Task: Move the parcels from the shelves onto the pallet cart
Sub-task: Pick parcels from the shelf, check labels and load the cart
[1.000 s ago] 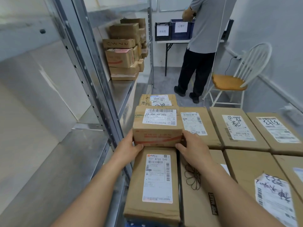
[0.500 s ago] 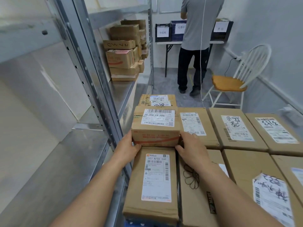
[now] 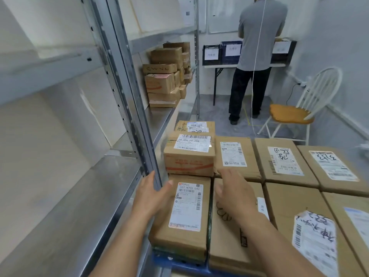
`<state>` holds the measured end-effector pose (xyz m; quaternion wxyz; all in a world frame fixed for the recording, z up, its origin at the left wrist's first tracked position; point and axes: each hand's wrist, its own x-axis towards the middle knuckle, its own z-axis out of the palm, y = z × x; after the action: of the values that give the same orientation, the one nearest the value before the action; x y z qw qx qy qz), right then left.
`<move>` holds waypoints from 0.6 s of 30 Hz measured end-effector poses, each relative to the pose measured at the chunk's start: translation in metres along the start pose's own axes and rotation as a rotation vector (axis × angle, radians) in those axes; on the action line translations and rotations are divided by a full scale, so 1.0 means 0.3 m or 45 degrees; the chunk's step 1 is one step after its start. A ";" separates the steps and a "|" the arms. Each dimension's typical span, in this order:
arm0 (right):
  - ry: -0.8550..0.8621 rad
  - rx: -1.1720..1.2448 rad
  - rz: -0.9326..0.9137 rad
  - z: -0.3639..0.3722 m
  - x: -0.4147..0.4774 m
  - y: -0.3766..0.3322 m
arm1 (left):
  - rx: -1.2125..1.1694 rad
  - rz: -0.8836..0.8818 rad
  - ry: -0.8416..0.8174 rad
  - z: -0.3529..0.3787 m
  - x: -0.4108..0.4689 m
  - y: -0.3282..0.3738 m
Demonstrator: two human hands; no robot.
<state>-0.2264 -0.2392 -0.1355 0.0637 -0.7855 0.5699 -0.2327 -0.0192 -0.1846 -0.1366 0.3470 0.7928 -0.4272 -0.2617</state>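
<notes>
Both hands have let go of the J4-J06 parcel (image 3: pixel 189 156) and drawn back. Now the left hand (image 3: pixel 153 196) and right hand (image 3: pixel 233 194) hover with loose fingers, holding nothing. That parcel sits at the pallet cart's (image 3: pixel 175 265) left edge, just beyond the 507 N705 040 parcel (image 3: pixel 185 208), beside the shelf upright (image 3: pixel 125 104).

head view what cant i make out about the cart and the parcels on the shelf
Head view:
- pallet cart: only a blue edge shows; parcels cover its deck, and the frame bottom cuts it off.
- shelf parcels: rear boxes are hidden behind the front ones.
- right hand: blurred; whether it touches the parcels below is unclear.
- label: small print too small.
</notes>
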 end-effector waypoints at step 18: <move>0.277 0.283 -0.736 0.018 -0.278 -0.183 | 0.432 0.215 0.668 -0.011 -0.531 -0.142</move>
<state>-0.1967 -0.1442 -0.1448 0.0189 -0.8736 0.2978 -0.3845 -0.0753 -0.0298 -0.1488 0.3287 0.8416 -0.4249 0.0563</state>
